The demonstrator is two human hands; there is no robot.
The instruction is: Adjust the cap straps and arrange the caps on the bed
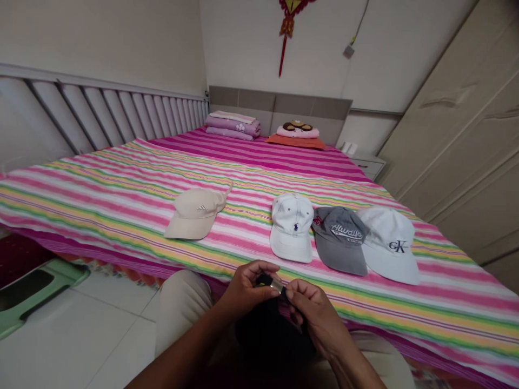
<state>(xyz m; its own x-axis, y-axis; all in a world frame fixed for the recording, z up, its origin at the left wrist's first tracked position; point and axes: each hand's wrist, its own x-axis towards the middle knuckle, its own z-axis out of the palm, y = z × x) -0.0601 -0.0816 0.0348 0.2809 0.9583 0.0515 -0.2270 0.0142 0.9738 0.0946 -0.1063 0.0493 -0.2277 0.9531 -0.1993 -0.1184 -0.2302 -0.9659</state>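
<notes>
A black cap [270, 337] lies over my lap, with its back strap turned up toward me and a silvery metal buckle [277, 285] on the strap. My left hand [245, 292] is closed on the strap at the buckle, thumb against the metal. My right hand [318, 313] pinches the strap just to the right of the buckle. Beyond my hands on the bed sit a white cap [292, 224] with a small dark emblem, a grey cap [340, 237] with white lettering, and a white cap [391, 243] marked with letters. Farther left rests a beige visor [197, 213].
The bed carries a striped sheet [133, 183]. Folded purple bedding [233, 127] and a pink pillow [298, 132] lie by the headboard [243, 100]. A green stool [48, 292] stands on the tiled floor at left. A wardrobe [454, 140] is at right.
</notes>
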